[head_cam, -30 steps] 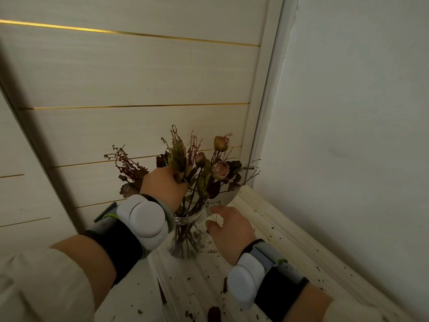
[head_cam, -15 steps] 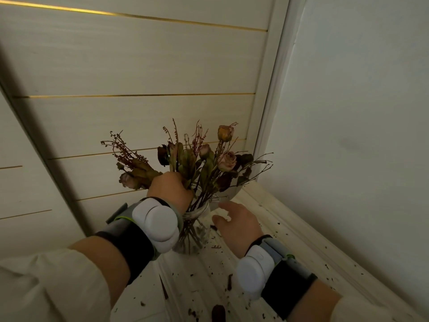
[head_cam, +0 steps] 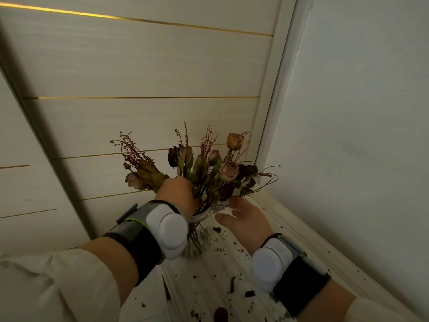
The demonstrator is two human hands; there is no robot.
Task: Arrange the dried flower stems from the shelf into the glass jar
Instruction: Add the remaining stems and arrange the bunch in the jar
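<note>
A clear glass jar [head_cam: 205, 225] stands on the pale shelf [head_cam: 234, 266] in the corner, partly hidden behind my left wrist. Dried flower stems [head_cam: 222, 169] with faded roses and brown sprigs rise out of it. My left hand [head_cam: 177, 192] is above the jar's mouth, fingers closed around a clump of stems, including the rose and sprig leaning left [head_cam: 139, 173]. My right hand [head_cam: 243, 220] is just right of the jar, fingers spread, fingertips near the jar's metal clasp; whether they touch it is unclear.
A panelled wall with gold strips [head_cam: 148, 97] is close behind the jar and a plain white wall [head_cam: 348, 135] closes the right side. Dried petal and leaf bits [head_cam: 232, 281] litter the shelf. Both wrists wear white and black bands.
The camera view has tilted, so the flowers sit higher in frame. My left hand stays closed on the stems. My right hand has edged closer to the jar's right side.
</note>
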